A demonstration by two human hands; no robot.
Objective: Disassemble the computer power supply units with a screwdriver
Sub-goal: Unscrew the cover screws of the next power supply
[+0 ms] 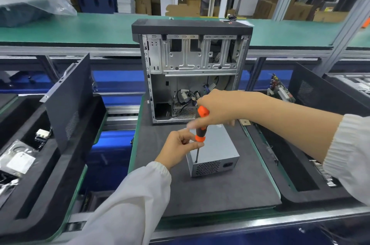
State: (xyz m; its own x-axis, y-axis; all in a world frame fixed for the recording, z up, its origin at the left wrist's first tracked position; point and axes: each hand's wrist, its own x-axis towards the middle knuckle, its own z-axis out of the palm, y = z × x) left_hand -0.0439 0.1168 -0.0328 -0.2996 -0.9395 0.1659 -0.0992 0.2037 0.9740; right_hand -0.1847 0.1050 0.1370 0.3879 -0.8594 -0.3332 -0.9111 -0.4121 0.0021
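Power supply unit (215, 151): silver metal box, vent grille and power socket on near face, resting on dark grey foam mat (220, 190) at centre of workstation. Screwdriver (200, 128), orange and black handle, upright, slightly tilted, tip set on top near-left corner of the unit. Right hand (218, 109) curled round top of handle, gripping; fingertips blurred. Left hand (181, 144) pinching lower end of handle and upper shaft between thumb and fingers. White sleeves on both arms. Directly behind the unit, on same mat: open computer case (191, 72), upright, bare metal drive cage above, loose cables (188, 96) in lower bay partly hidden by right hand. Left of mat: black foam tray (66, 164) with dark side panel (70, 100) leaning upright in it, small parts in its compartments. Right of mat: second black tray (300, 188), another dark panel (320, 90), circuit board (280, 89) standing behind. Green conveyor surface (80, 28) beyond case; cardboard boxes (264, 7) in background.
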